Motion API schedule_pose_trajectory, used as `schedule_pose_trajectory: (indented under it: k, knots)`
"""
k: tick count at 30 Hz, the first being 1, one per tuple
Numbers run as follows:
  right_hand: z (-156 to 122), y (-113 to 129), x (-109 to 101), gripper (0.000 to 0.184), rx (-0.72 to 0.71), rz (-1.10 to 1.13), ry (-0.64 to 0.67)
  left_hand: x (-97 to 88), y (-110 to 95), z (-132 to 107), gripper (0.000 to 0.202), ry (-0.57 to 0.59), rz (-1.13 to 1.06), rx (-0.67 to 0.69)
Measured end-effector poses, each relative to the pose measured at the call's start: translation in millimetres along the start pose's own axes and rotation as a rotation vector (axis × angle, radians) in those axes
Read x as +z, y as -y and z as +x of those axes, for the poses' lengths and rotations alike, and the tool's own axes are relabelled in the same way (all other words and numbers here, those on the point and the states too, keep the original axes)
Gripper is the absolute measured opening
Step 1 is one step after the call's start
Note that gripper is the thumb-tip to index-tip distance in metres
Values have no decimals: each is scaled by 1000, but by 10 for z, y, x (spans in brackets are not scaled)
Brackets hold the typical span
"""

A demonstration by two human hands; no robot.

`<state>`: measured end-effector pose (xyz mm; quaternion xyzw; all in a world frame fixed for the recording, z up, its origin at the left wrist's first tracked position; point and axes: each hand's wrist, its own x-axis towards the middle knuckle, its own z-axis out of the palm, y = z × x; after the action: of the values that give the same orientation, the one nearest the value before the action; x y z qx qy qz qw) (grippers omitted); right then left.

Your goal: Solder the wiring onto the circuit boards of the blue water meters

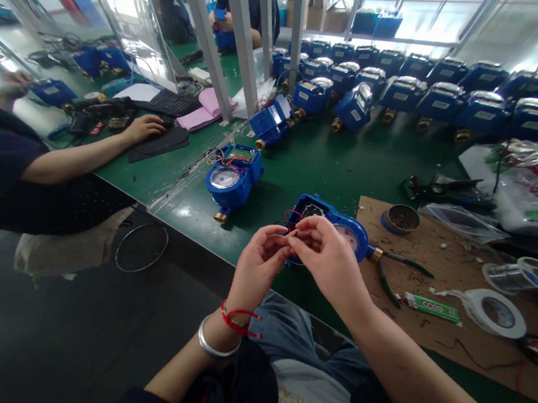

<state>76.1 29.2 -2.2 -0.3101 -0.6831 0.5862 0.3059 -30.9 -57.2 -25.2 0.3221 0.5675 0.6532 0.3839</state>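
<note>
- While both hands meet just in front of the open blue round-dial water meter [353, 231], the left hand [259, 264] pinches thin red wires [289, 216] coming off it.
- The right hand [328, 257] is pinched on the same wires, fingertips touching the left's.
- Dark-handled pliers [392, 274] lie just right of that meter.
- A second blue meter [232, 179] stands to its left.

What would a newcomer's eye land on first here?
Centre frame, the left hand and right hand pinch thin red wires over an open blue water meter with a white dial. Behind, rows of blue capped meters line the green bench.
</note>
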Motion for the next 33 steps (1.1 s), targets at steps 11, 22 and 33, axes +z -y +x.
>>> schedule_pose_trajectory:
  k: [11,22,33]
  knots:
    - [-56,124,-57,18,-26,-170,53,-13,-21,-13,35,-26,49,29]
    - [-115,140,-89,11,-337,-572,-76,-22,-10,-59,21,-44,451,301]
    - [-110,144,-152,16,-483,-571,-69,-32,-89,-11,10,-50,730,497]
